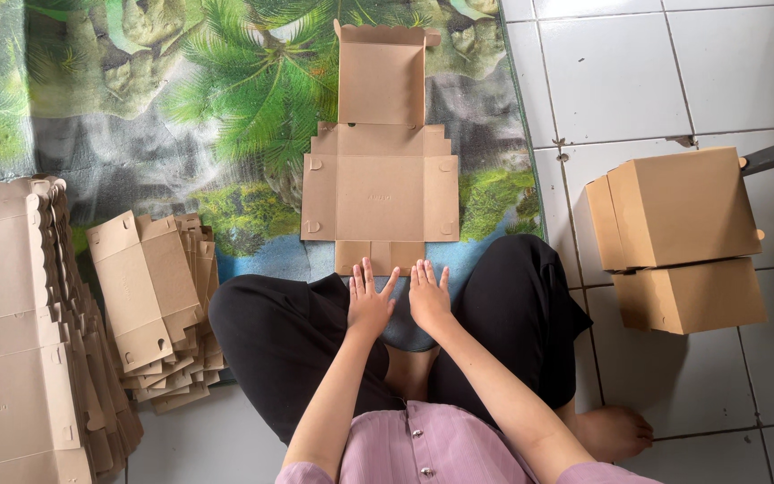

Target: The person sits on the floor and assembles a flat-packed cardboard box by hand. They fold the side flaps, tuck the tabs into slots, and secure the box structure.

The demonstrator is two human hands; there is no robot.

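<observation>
Head view: the person sits cross-legged on the floor. The left hand (369, 300) and right hand (427, 294) lie side by side, palms down, fingers (367, 273) stretched out flat and slightly spread, gripping nothing. The fingertips of both hands rest on the near flap of an unfolded cardboard box blank (380, 184), which lies flat just ahead of the fingers on a mat printed with palm leaves (226, 108). The blank's lid panel extends away from the fingers, its far edge turned up.

Well to the left of the fingers lie a fanned stack of smaller flat blanks (156, 305) and, further left, a larger stack of flat blanks (20, 341). Well to the right of the fingers, two assembled cardboard boxes (678, 237) sit stacked on the white tiled floor (611, 72).
</observation>
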